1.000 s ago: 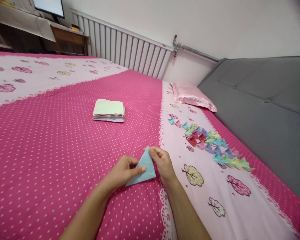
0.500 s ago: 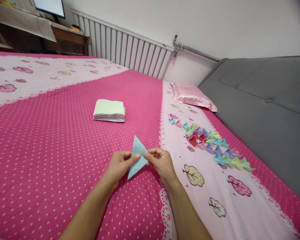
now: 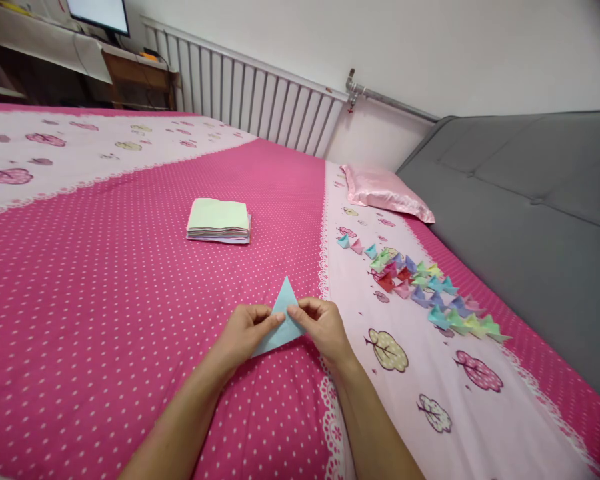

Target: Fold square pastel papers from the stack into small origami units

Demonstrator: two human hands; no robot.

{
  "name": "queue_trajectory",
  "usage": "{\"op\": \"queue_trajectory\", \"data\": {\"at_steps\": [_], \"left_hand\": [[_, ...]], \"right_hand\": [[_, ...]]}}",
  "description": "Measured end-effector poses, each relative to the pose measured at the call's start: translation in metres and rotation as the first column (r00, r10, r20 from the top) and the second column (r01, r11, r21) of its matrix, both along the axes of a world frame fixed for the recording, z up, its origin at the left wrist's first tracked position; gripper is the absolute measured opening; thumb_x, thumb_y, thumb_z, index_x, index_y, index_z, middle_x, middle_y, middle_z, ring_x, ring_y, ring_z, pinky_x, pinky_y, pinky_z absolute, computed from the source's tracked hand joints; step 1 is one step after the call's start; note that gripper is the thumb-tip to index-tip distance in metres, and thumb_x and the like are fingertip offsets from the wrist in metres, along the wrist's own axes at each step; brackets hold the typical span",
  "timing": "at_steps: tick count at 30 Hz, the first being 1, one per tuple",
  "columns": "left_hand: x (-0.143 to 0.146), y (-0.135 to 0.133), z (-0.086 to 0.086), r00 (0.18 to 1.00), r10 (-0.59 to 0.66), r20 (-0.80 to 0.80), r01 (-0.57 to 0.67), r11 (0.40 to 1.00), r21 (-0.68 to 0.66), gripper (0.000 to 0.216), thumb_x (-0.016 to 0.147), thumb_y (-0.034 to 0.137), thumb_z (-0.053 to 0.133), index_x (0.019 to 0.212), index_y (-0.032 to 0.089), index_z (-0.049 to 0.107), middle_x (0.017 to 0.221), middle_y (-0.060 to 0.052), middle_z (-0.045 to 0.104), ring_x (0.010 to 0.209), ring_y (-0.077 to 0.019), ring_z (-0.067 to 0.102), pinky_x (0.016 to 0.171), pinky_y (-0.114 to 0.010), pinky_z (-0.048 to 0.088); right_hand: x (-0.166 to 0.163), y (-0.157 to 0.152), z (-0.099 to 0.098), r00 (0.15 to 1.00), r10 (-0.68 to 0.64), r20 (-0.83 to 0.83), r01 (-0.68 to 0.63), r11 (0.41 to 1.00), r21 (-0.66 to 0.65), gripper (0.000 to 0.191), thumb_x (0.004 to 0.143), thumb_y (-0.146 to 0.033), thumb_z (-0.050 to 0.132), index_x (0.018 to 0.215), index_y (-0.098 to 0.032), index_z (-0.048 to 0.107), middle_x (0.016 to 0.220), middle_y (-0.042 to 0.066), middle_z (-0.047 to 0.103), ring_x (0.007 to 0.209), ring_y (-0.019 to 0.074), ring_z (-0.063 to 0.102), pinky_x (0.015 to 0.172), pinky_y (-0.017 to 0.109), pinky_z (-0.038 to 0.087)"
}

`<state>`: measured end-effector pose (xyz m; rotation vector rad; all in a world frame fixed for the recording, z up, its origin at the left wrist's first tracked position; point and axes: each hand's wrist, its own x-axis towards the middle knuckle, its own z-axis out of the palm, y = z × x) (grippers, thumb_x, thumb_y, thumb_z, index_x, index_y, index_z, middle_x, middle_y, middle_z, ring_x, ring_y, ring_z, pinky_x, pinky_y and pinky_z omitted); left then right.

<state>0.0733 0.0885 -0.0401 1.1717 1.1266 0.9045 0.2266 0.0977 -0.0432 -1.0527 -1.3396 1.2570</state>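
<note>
A light blue sheet of paper folded into a triangle (image 3: 286, 301) is held between both hands just above the bed, one point facing away from me. My left hand (image 3: 245, 333) pinches its left side, thumb on top and fingers underneath. On the right side, my right hand (image 3: 325, 327) grips it in the same way, its thumb pressed on the paper near the middle. The fingers under the paper are partly hidden. Beyond my hands lies a stack of coloured paper (image 3: 219, 217), pale green on top.
Several small folded paper boats (image 3: 420, 293) in many colours stand in rows on the right of the bedspread (image 3: 130, 300). Past them are a pink pillow (image 3: 385, 191) and a grey padded headboard (image 3: 525, 200). A radiator (image 3: 245, 80) and a desk (image 3: 140, 73) stand behind.
The blue triangle has turned clockwise, so its upper point has shifted right and its lower edge is nearer to level. Both hands still hold it; the left has moved slightly right.
</note>
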Motion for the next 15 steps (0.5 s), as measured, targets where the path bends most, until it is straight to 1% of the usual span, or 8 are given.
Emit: {"op": "queue_trajectory", "data": {"at_steps": [7, 15], "left_hand": [[-0.0014, -0.0008, -0.0031, 0.990, -0.123, -0.076, 0.126, 0.991, 0.036, 0.040, 0.067, 0.051, 0.057, 0.052, 0.015, 0.049, 0.045, 0.005, 0.034, 0.041, -0.0054, 0.026, 0.039, -0.020, 0.016], [0.0003, -0.0059, 0.0054, 0.966, -0.251, -0.060, 0.252, 0.968, 0.011, 0.041, 0.067, 0.050, 0.058, 0.046, 0.017, 0.043, 0.044, 0.006, 0.029, 0.040, -0.0056, 0.020, 0.039, -0.021, 0.014]], "right_hand": [[-0.0003, -0.0014, 0.0022, 0.996, -0.079, 0.033, 0.078, 0.997, 0.026, 0.021, 0.068, -0.035, 0.066, 0.066, -0.014, 0.066, 0.058, 0.000, 0.060, 0.051, 0.0105, 0.050, 0.048, 0.022, 0.039], [-0.0015, -0.0018, 0.0063, 0.977, -0.210, 0.027, 0.206, 0.973, 0.106, 0.021, 0.068, -0.035, 0.065, 0.063, -0.015, 0.065, 0.054, -0.002, 0.054, 0.051, 0.0100, 0.045, 0.049, 0.022, 0.037]]}}
